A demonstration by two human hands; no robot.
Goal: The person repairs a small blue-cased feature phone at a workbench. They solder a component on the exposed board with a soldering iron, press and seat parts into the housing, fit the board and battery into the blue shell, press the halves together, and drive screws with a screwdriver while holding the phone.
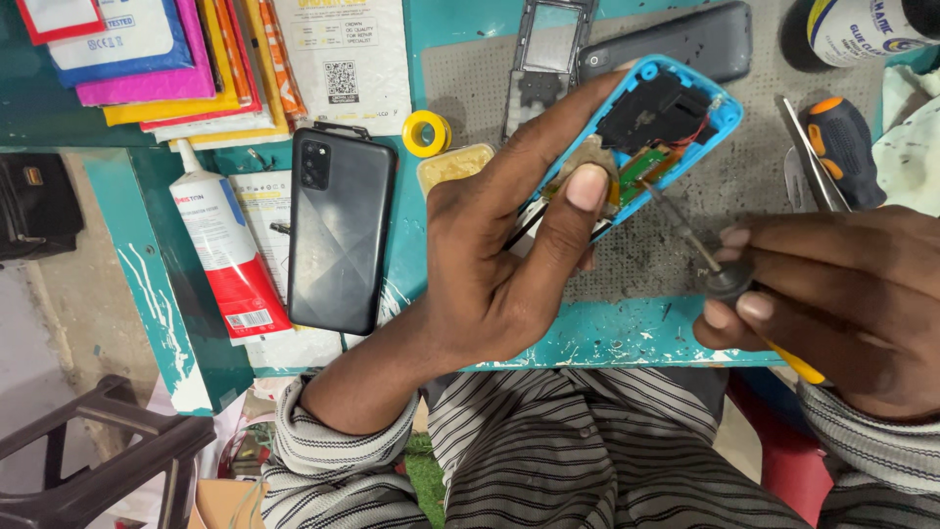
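My left hand (499,264) clamps opened blue plastic phone shell (676,122); right hand (832,294) pinches thin metal-shaft screwdriver (685,230), tip in shell, above teal desk (607,338).

Bare grey mat (676,260) open between left hand (490,264) and right hand (832,294), black smartphone (341,230) and glue tube (227,257) crowding left of left hand, orange-black screwdriver (842,147) and tweezers (811,162) blocking above right hand

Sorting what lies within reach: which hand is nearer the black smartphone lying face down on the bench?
Left. The left hand, holding the blue phone shell, sits just beside the black smartphone. The right hand, gripping a screwdriver, is far across the bench.
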